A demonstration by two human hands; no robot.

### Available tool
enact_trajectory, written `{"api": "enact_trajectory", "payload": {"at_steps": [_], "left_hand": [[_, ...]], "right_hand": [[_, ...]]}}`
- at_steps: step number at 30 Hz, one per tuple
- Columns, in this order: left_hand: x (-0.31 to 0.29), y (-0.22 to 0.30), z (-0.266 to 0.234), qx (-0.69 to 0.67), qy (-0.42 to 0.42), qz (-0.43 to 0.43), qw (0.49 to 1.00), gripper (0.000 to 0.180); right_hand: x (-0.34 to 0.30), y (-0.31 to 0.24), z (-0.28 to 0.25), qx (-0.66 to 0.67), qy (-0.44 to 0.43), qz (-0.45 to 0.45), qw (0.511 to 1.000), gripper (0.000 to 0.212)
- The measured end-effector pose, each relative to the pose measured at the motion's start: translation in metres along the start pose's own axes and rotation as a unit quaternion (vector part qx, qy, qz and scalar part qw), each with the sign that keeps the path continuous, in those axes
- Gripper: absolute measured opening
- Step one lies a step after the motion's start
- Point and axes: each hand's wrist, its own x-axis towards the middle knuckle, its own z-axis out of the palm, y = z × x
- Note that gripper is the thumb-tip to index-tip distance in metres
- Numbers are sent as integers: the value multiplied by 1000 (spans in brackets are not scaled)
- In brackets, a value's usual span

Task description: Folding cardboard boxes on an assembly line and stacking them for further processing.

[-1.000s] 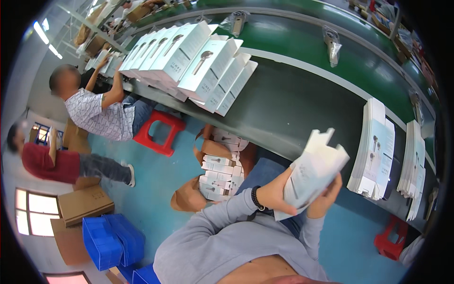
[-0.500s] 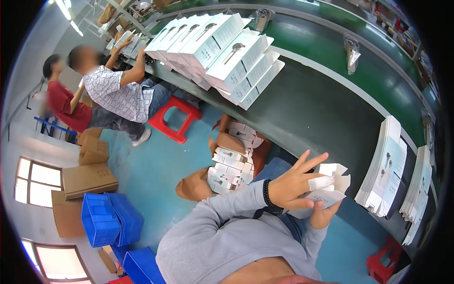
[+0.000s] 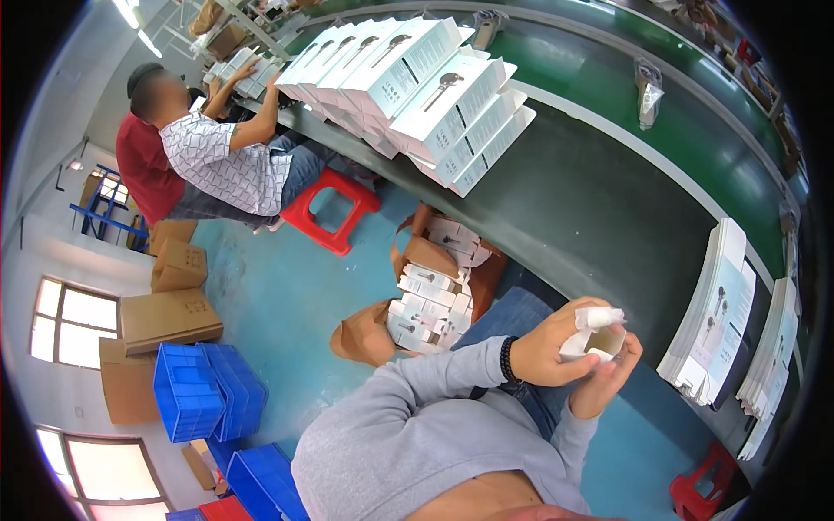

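A small white cardboard box is held between both hands at the near edge of the workbench, its open end facing up. My left hand grips the box from the left, with a white wrapping round one finger and a dark beaded bracelet at the wrist. On the box's near right side, the fingers of my right hand are closed round it. Much of the box is hidden by the hands.
Printed boxes are stacked on the far left of the dark bench. Flattened cartons stand in piles at the right. Below, a large brown carton holds more white boxes. Two people sit at the left beside a red stool.
My left hand's spread fingers have closed round the box. The box's raised flaps no longer stand out, and its opening now faces up. A person in red has leaned behind the other person.
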Motion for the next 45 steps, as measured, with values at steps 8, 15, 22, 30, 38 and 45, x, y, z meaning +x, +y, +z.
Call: {"api": "enact_trajectory", "payload": {"at_steps": [8,15,22,30,38,45], "left_hand": [[-6,-18,3,99,17,76,992,37],[6,-2,-6,139,-25,90,986,37],[5,-16,-12,108,-72,65,989,76],[7,-24,-20,120,-44,122,984,92],[0,-29,-27,160,-44,97,981,115],[28,19,-43,229,-172,40,957,97]], "right_hand": [[2,1,12,55,74,8,996,41],[3,6,-8,-37,-26,-71,996,41],[9,5,-7,39,-61,122,990,23],[20,10,6,49,-55,164,984,20],[11,12,-5,134,-62,137,979,63],[15,-5,-12,-223,-170,-2,960,82]]}}
